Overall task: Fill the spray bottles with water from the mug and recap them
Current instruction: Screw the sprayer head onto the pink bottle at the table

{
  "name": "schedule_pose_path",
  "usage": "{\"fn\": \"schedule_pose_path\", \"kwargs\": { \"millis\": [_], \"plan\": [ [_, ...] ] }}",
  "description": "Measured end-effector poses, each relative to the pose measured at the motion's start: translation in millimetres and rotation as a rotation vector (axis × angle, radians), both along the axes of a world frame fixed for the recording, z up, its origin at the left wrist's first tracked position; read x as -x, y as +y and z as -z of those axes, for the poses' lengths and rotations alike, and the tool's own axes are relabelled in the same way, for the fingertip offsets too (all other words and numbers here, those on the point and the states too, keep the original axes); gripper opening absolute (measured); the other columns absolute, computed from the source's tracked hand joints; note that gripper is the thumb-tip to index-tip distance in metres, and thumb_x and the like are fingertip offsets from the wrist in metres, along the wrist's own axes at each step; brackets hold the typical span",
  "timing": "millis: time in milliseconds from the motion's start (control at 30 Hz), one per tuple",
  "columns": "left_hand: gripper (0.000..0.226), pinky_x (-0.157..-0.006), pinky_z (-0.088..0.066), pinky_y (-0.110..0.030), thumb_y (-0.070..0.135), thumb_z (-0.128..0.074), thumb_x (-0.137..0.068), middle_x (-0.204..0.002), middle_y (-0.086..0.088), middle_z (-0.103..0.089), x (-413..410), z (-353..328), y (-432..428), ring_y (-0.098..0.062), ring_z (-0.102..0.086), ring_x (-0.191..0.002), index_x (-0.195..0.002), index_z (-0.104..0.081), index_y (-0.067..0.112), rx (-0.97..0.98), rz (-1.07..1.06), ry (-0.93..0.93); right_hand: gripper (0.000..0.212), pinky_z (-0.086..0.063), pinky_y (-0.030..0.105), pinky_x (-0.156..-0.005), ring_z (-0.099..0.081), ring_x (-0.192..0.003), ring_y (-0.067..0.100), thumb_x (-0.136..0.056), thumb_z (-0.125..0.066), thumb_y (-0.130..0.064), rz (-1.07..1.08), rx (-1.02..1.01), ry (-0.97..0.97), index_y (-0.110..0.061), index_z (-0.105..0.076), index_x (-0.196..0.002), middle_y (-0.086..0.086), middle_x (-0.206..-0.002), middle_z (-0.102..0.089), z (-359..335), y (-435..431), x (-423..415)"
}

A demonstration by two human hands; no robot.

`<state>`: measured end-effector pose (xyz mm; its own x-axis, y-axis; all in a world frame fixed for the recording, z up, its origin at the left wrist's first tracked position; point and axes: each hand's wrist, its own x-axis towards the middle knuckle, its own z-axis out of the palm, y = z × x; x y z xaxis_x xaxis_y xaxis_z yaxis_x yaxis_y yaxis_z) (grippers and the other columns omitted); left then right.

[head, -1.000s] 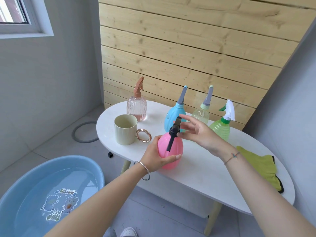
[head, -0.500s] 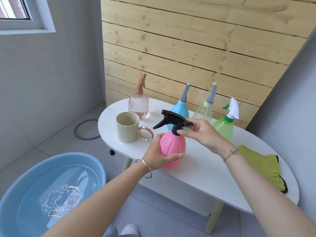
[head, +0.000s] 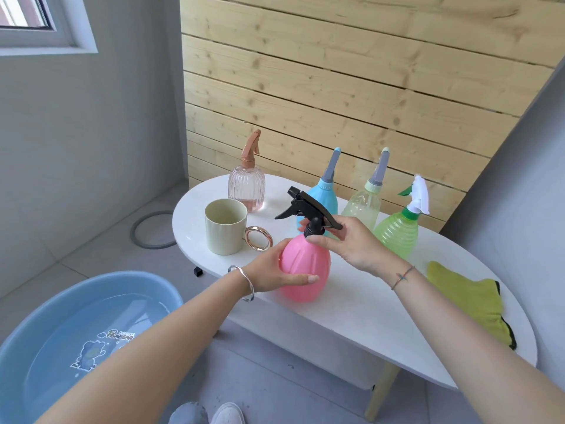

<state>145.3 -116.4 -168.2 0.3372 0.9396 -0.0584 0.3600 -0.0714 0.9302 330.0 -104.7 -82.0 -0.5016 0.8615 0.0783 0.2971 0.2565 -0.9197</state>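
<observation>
Right hand [head: 345, 243]: I see it pinching the black collar of the trigger cap [head: 308, 209], thumb in front, fingers behind.
Left hand [head: 275, 270]: it grips the belly of the pink spray bottle [head: 305, 264], thumb lying across the front.
Pink spray bottle: upright on the white table [head: 351, 313], near its front edge. It sits directly under my right hand, with the left hand against its left side.
Step in hand: I judge the cap is being turned on the neck. Whether it is loosening or tightening, I cannot tell.
Doing it well: I would hold the body firm without squeezing it. I would turn only the collar and keep the cap straight above the neck.
Mug [head: 226, 226]: cream with a gold ring handle, just left of the pink bottle. I cannot tell if it holds water.
Other bottles: a ribbed clear pink bottle [head: 246, 188] stands behind the mug. A blue bottle [head: 325, 194], a pale green bottle [head: 363, 203] and a green bottle with a white trigger [head: 397, 237] stand behind my right hand, all capped.
Further out: a green cloth [head: 470, 301] lies on the table to the right. A blue basin [head: 128, 275] of water sits on the floor to the left.
</observation>
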Motion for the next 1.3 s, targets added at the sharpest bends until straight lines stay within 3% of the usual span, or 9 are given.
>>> {"fn": "schedule_pose_path", "kwargs": {
  "millis": [300, 433, 600, 700, 767, 933, 1033, 1200, 1300],
  "plan": [
    [0.093, -0.094, -0.053, -0.034, 0.062, -0.079, -0.055, -0.12, 0.007, -0.062, -5, 6, -5, -0.009, -0.061, -0.11, -0.134, -0.044, 0.026, -0.049, -0.039, -0.035, 0.016, -0.047, 0.014, -0.086, -0.067, -0.092, 0.002, -0.077, -0.077, -0.016, 0.263, -0.171, 0.178, -0.026, -0.071, -0.088, -0.018, -0.086, -0.073, 26, -12, 13],
    [0.097, -0.097, -0.051, -0.036, 0.064, -0.08, -0.058, -0.125, 0.008, -0.061, -1, -1, -8, -0.009, -0.06, -0.114, -0.139, -0.041, 0.028, -0.033, -0.005, -0.016, 0.018, -0.048, 0.021, -0.092, -0.066, -0.095, 0.006, -0.078, -0.077, -0.014, 0.224, -0.174, 0.125, -0.02, -0.07, -0.093, -0.011, -0.091, -0.072, 18, -12, 11],
    [0.083, -0.09, -0.05, -0.023, 0.05, -0.081, -0.07, -0.121, 0.011, -0.061, 0, -6, -12, -0.008, -0.06, -0.108, -0.139, -0.041, 0.026, -0.061, -0.011, 0.026, 0.037, -0.041, 0.016, -0.101, -0.058, -0.117, 0.003, -0.083, -0.071, -0.009, -0.014, -0.058, -0.072, -0.02, -0.063, -0.118, -0.009, -0.119, -0.067, 1, -6, -5],
    [0.081, -0.088, -0.049, -0.019, 0.054, -0.079, -0.07, -0.116, 0.013, -0.061, 6, -12, -14, -0.004, -0.059, -0.102, -0.137, -0.042, 0.028, -0.064, -0.007, 0.087, 0.031, -0.043, 0.015, -0.095, -0.062, -0.108, 0.002, -0.08, -0.073, -0.007, 0.019, -0.064, -0.061, -0.017, -0.067, -0.108, -0.008, -0.11, -0.07, -1, -6, -3],
    [0.087, -0.094, -0.051, -0.024, 0.063, -0.073, -0.065, -0.119, 0.012, -0.062, 11, -17, -15, -0.007, -0.06, -0.109, -0.138, -0.045, 0.026, -0.032, 0.002, 0.09, 0.027, -0.045, 0.014, -0.087, -0.066, -0.097, 0.002, -0.075, -0.077, -0.004, 0.077, -0.063, -0.02, -0.017, -0.069, -0.098, -0.007, -0.099, -0.073, -1, -8, -1],
    [0.038, -0.075, -0.053, -0.023, 0.043, -0.048, -0.097, -0.1, 0.004, -0.065, 36, -59, -13, -0.009, -0.063, -0.083, -0.12, -0.059, 0.016, -0.059, -0.069, 0.085, 0.027, -0.05, 0.014, -0.08, -0.069, -0.086, 0.004, -0.069, -0.081, -0.002, 0.243, -0.098, 0.115, -0.019, -0.072, -0.087, -0.008, -0.087, -0.074, -18, -1, 4],
    [0.037, -0.076, -0.055, -0.029, 0.041, -0.041, -0.099, -0.11, 0.0, -0.067, 56, -93, -2, -0.014, -0.065, -0.082, -0.115, -0.062, 0.015, -0.149, -0.199, -0.011, 0.025, -0.05, 0.012, -0.081, -0.067, -0.087, 0.001, -0.07, -0.081, -0.005, 0.292, -0.159, 0.151, -0.02, -0.072, -0.087, -0.01, -0.091, -0.074, -42, 14, 13],
    [0.042, -0.086, -0.045, -0.032, 0.044, -0.033, -0.103, -0.107, -0.003, -0.067, 89, -118, 38, -0.019, -0.061, -0.094, -0.118, -0.061, 0.017, -0.34, -0.368, 0.072, 0.022, -0.049, 0.015, -0.086, -0.066, -0.087, 0.001, -0.069, -0.083, -0.013, 0.355, -0.253, 0.164, -0.023, -0.072, -0.085, -0.011, -0.09, -0.073, -69, 49, 42],
    [0.042, -0.082, -0.033, -0.022, 0.039, -0.029, -0.104, -0.113, 0.006, -0.059, 97, -116, 61, -0.013, -0.052, -0.106, -0.128, -0.055, 0.017, -0.277, -0.336, 0.179, 0.022, -0.051, 0.022, -0.084, -0.068, -0.089, 0.01, -0.068, -0.084, -0.014, 0.413, -0.235, 0.189, -0.025, -0.071, -0.083, -0.008, -0.089, -0.074, -66, 72, 63]
  ]
}}
